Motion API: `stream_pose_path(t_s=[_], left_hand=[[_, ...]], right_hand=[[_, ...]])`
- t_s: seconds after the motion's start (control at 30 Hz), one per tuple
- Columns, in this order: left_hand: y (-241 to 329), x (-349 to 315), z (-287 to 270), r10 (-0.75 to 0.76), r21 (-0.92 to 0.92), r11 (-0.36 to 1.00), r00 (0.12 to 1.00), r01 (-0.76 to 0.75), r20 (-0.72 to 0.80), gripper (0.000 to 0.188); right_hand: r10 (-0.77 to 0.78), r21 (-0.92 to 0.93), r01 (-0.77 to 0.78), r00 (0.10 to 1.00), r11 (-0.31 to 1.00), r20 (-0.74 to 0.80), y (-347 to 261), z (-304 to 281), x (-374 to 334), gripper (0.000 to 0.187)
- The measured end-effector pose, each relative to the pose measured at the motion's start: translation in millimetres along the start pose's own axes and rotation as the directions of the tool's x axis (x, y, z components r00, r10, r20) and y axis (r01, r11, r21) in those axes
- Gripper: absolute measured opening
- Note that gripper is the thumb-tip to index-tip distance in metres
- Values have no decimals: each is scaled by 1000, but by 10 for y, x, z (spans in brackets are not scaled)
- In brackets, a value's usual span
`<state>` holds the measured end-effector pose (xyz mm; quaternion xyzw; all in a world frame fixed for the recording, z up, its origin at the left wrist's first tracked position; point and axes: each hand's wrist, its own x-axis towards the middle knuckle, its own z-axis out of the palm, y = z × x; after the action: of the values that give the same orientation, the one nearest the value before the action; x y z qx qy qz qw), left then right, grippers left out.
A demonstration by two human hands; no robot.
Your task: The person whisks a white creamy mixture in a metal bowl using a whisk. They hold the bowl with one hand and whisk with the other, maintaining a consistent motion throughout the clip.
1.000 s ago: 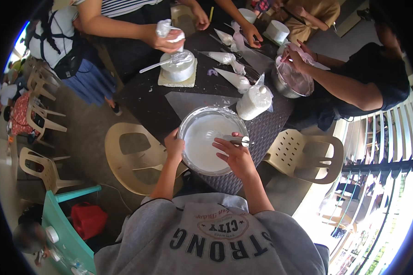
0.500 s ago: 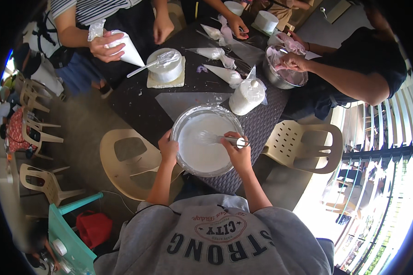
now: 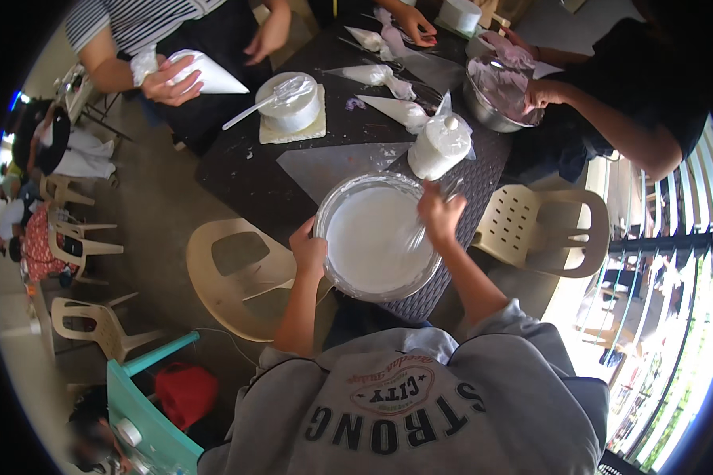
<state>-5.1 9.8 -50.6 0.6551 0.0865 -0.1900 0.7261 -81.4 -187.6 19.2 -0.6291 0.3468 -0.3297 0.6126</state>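
Observation:
A round bowl [image 3: 330, 273] of smooth white mixture sits in front of me at the near end of the dark table. Its left rim is gripped by my left hand [image 3: 309, 248], fingers closed on the edge. My right hand [image 3: 442, 214] is closed around a whisk [image 3: 417, 237], which tilts over the bowl's right side. The whisk's wires are motion-blurred; they look to be at the inner right wall. Just beyond the bowl stands a white-coated cylinder [image 3: 440, 149] with a small white ball on top.
Piping bags [image 3: 392, 111] and a clear plastic sheet [image 3: 337, 168] lie on the table [image 3: 238, 186]. Across it, a person holds a filled piping bag [image 3: 214, 75] near a white round cake form [image 3: 289, 119] with a spatula on top. At right, another person works at a metal bowl [image 3: 499, 119]. Chairs [image 3: 234, 281] flank me.
My right hand has moved with the whisk from the bowl's middle to its upper right side. The piping bag across the table has lifted away from the cake form.

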Motion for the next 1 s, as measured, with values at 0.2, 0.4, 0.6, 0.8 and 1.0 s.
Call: stream_pose_path(t_s=[0.2,0.4,0.6,0.8,1.0], left_hand=[[-106,-123,115,47,56,997,998,-50,52,57],[-70,-288,100,-18,107,994,999,14,39,53],[-68,-367,109,11,129,992,999,-17,44,51],[-180,-359,132,89,147,985,995,-94,43,51],[-217,-540,298,-22,3,1000,999,22,-25,50]], right_hand=[[340,503,-331,937,798,77,237,-80,-364,26],[136,548,-38,981,836,-140,352,-281,-205,27],[-35,374,103,982,922,-186,160,-419,-11,24],[204,378,-200,979,904,30,263,-320,-579,27],[-49,105,39,994,994,94,123,-468,-654,26]])
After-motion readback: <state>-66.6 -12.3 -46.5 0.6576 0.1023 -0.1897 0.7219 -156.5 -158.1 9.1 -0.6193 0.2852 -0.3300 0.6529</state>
